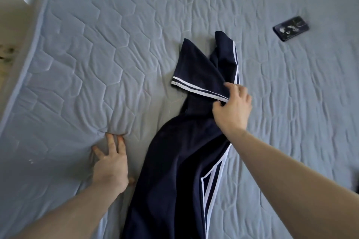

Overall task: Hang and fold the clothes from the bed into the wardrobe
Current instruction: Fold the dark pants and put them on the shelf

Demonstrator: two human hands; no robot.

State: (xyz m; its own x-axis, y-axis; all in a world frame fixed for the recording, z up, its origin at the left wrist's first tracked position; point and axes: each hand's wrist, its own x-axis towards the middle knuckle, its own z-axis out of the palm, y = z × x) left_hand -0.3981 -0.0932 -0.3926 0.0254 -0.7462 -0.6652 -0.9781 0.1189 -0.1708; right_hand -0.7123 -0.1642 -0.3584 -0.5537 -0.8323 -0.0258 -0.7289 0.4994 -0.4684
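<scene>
A view from above looks down on a bed (194,2) covered with a pale grey-blue quilted mattress surface stitched in a hexagon pattern. Two bare forearms reach in from the bottom of the view.

A pair of navy track trousers (174,170) with white side stripes lies lengthwise near the middle of the bed, running from the bottom edge of the view up toward the centre. The lower part lies flat on the mattress; the upper part is twisted and bunched, with one leg end folded over so its striped hem faces left.

The right hand (233,106) is over the bunched upper part of the trousers. Its thumb and fingers pinch the folded leg along the white-striped edge, so the held fabric sits just above and left of the hand, while the rest of the garment trails down beneath the wrist and forearm.

The left hand (110,163) presses flat on the mattress just left of the trousers, fingers spread and straight, holding nothing. The quilting wrinkles at its fingertips.

A dark phone (290,28) lies on the bed at upper right, well apart from the trousers.
</scene>
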